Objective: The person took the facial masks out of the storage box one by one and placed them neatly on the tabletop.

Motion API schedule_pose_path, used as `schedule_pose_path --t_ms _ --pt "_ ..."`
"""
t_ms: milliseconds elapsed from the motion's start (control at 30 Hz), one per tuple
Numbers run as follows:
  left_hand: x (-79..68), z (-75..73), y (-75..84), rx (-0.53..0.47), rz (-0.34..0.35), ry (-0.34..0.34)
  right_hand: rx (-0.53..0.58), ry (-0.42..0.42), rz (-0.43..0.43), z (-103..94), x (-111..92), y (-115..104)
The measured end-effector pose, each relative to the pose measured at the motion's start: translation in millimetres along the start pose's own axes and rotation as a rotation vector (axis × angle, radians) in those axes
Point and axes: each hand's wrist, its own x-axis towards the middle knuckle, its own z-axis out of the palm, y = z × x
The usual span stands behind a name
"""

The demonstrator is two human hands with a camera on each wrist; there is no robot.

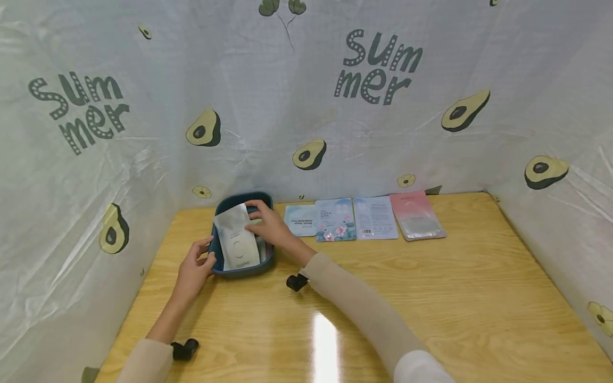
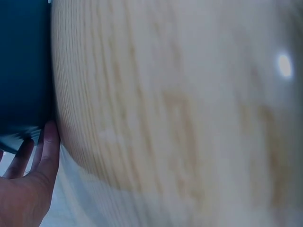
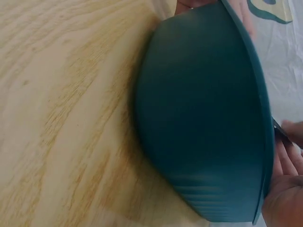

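Observation:
My right hand [image 1: 270, 226] pinches the right edge of a silvery-white face mask packet [image 1: 237, 236] between thumb and fingers. The packet lies tilted in the mouth of a dark teal plastic basin [image 1: 245, 273], covering most of what lies beneath it. Part of another packet [image 1: 261, 249] shows by the basin's right side. At the basin's left side, my left hand [image 1: 193, 266] touches the wall with extended fingers. In the left wrist view, the fingers [image 2: 49, 146] rest against the basin's outer wall. The right wrist view shows the basin's side [image 3: 203, 113], with part of the right hand [image 3: 284, 198] behind its rim.
Right of the basin, along the back of the wooden table [image 1: 383, 298], lie a small light-blue packet [image 1: 299, 219], a floral blue packet [image 1: 335, 219], a pale printed packet [image 1: 375, 218] and a pink-silver packet [image 1: 417, 215]. An avocado-print sheet [image 1: 268, 106] hangs behind.

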Motion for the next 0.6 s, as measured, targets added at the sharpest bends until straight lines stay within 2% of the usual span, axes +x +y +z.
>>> schedule_pose_path --t_ms 133,233,333,467,600 --pt "-1.2 -1.3 1.0 0.009 0.01 0.006 0.001 -0.079 0.022 1.3 1.1 -5.1" --pt "-1.4 0.1 2.5 0.006 0.009 0.004 -0.056 -0.159 0.03 0.1 0.2 -7.2" --pt "-2.3 0.7 3.6 -0.013 0.014 0.001 -0.14 -0.202 0.025 0.9 -0.5 -8.3" --pt "-2.7 -0.8 3.5 -0.025 0.021 -0.008 -0.173 -0.182 0.024 4.2 0.8 -8.9" --pt "-1.3 -1.0 4.3 -0.028 0.024 -0.02 -0.047 -0.123 0.061 3.2 -0.1 -9.3"
